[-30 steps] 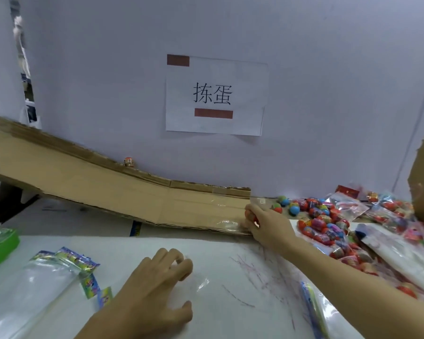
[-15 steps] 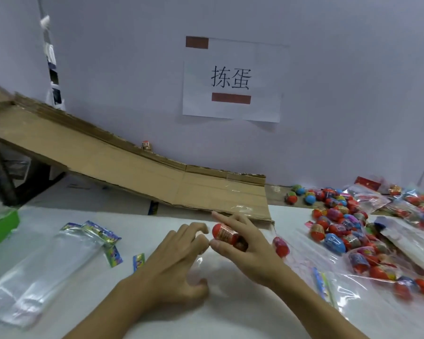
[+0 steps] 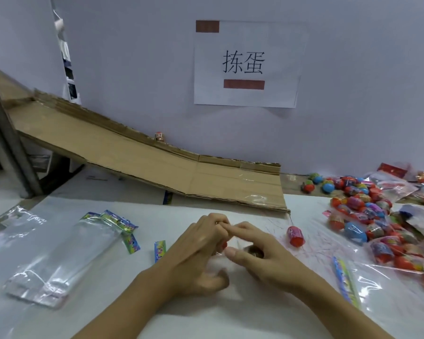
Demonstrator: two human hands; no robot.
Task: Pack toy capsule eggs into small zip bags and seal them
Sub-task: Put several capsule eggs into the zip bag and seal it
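At lower centre my left hand (image 3: 201,250) and right hand (image 3: 257,255) pinch a clear zip bag (image 3: 233,248) around a capsule egg (image 3: 255,252). The slick film could slip, spilling it toward the loose egg (image 3: 295,236) on the worktop (image 3: 157,321).

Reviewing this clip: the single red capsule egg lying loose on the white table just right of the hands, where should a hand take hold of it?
Across its middle, from above. The red capsule egg lies on its side, clear of the egg pile, so both long flanks look open to the right hand.
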